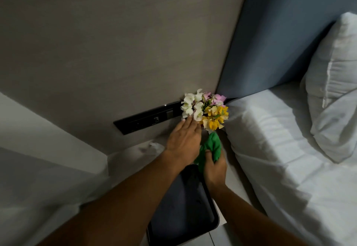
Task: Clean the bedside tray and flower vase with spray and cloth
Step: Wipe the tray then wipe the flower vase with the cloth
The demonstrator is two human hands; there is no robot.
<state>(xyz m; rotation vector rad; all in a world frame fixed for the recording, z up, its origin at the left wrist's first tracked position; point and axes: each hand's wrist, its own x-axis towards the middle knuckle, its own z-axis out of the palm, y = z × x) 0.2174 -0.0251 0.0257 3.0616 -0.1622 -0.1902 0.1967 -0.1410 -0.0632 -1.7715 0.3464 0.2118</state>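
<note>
A bunch of white, pink and yellow flowers (205, 109) stands at the back of the bedside table, against the wall. The vase under it is hidden by the blooms and my hands. My left hand (183, 139) lies flat with its fingers stretched to the base of the flowers; whether it grips the vase I cannot tell. My right hand (215, 166) is closed on a bunched green cloth (211, 147), which reaches up just below the yellow blooms. A dark tray (185, 214) lies on the table beneath my forearms, nearer to me. No spray bottle is in view.
A black switch panel (148, 118) is set in the grey wall left of the flowers. A bed with white sheets (280, 158) and a pillow (336, 83) is close on the right, under a blue headboard (280, 39). A crumpled white tissue (154, 146) lies left of my left hand.
</note>
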